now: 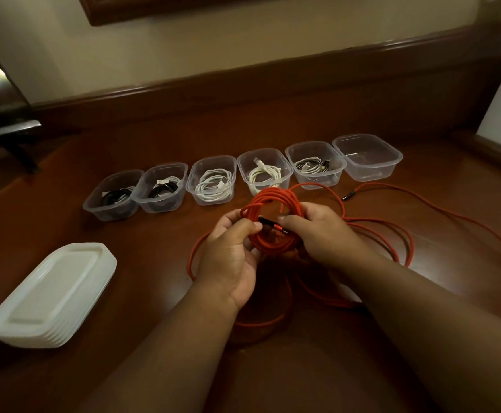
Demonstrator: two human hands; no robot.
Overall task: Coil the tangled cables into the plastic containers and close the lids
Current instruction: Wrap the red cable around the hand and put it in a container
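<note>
The orange braided cable [274, 222] is wound into a thick ring of several loops held above the wooden table [153, 293], while its loose length trails over the wood toward a dark plug lying near the empty clear container [367, 158] at the right end of the row. The left hand [231, 251] pinches the ring's left side, and the right hand [317, 231] clamps the right side, seemingly pressing the black-and-orange connector [273, 225] against the loops.
</note>
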